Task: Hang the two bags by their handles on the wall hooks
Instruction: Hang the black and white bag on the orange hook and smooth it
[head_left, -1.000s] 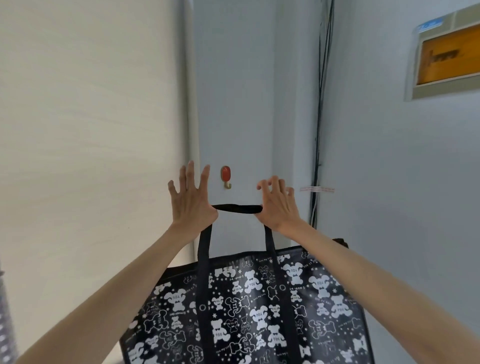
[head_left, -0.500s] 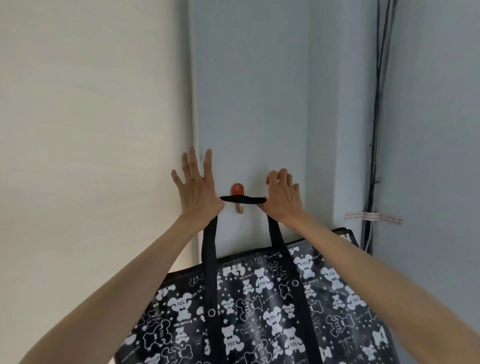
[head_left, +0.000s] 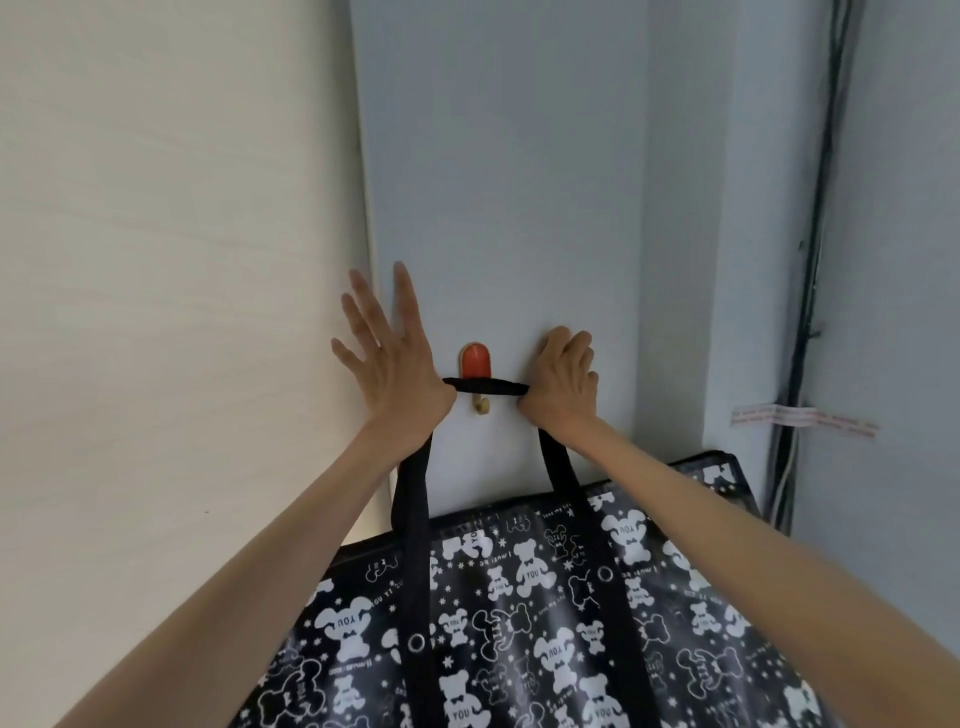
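Observation:
A large black bag (head_left: 545, 613) printed with white bears hangs below my hands, close to the pale wall. Its black strap handle (head_left: 485, 386) is stretched level between my two hands and crosses the wall hook (head_left: 475, 378), a red oval plate with a brass prong showing just under the strap. My left hand (head_left: 397, 374) pinches the strap's left end at the thumb, its fingers spread upward against the wall. My right hand (head_left: 563, 384) holds the strap's right end with curled fingers. Only one bag and one hook are in view.
A cream panel (head_left: 176, 312) fills the left side and meets the blue-grey wall at a corner beside my left hand. Black cables (head_left: 810, 291) run down a wall corner at the right, with a strip of tape (head_left: 802, 420) across them.
Both hands have lifted the strap from below the hook up to it, so it now lies across the hook. The camera has come closer; the orange panel at the upper right has left view.

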